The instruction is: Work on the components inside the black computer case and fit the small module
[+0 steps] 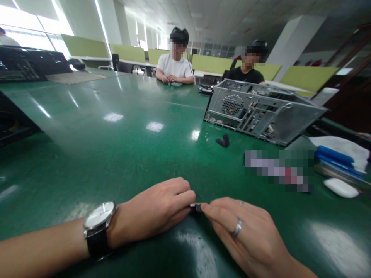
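Between my two hands, low over the green table [124,154], is a small dark part [198,207] with a light metallic end. My left hand [159,204], with a watch on its wrist, has its fingers curled round the metallic end. The fingertips of my right hand [246,227], which wears a ring, pinch the dark end. The part is mostly covered by the fingers, so its full shape cannot be made out.
An open metal computer case [232,104] lies at the right. Near it are a black piece [223,140], a blurred-out item, blue objects [333,155] and a white oval case [341,187]. Two persons sit across the table. Dark equipment stands at the left.
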{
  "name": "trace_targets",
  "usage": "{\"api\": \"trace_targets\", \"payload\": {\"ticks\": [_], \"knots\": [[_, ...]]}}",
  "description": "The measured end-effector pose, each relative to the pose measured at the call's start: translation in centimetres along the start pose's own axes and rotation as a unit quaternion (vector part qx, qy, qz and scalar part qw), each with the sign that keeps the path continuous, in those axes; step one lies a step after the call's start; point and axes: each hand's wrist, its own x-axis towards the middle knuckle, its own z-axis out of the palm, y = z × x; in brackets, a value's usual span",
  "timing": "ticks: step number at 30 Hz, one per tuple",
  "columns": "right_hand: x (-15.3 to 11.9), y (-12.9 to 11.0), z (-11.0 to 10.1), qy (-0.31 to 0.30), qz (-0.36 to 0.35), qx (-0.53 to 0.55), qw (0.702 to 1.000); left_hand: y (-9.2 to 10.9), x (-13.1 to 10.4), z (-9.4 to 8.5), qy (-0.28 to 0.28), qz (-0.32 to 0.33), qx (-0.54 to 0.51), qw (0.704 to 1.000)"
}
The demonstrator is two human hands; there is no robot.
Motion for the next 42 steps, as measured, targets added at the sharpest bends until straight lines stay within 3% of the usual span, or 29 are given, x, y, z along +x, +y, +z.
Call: {"api": "trace_targets", "payload": {"ticks": [6,22,30,36,42], "knots": [[-0.7,0.6,-0.3,0.009,-0.005,-0.014,1.000,0.0,-0.1,0.1,-0.003,-0.012,-0.014,1.000],[0.6,-0.3,-0.3,0.044,-0.045,-0.070,0.996,0.0,0.0,0.1,-0.001,0.007,0.005,1.000],[0.0,-0.4,0.1,0.028,-0.038,-0.080,0.996,0.0,0.1,0.0,-0.006,0.005,0.007,1.000],[-0.6,0.3,-0.9,-0.012,-0.077,-0.163,0.983,0.0,0.1,-0.1,-0.009,0.005,0.003,1.000],[0.2,-0.3,-1.5,-0.007,-0.100,-0.199,0.975,-0.1,0.0,0.1,0.004,0.011,0.001,1.000]]}}
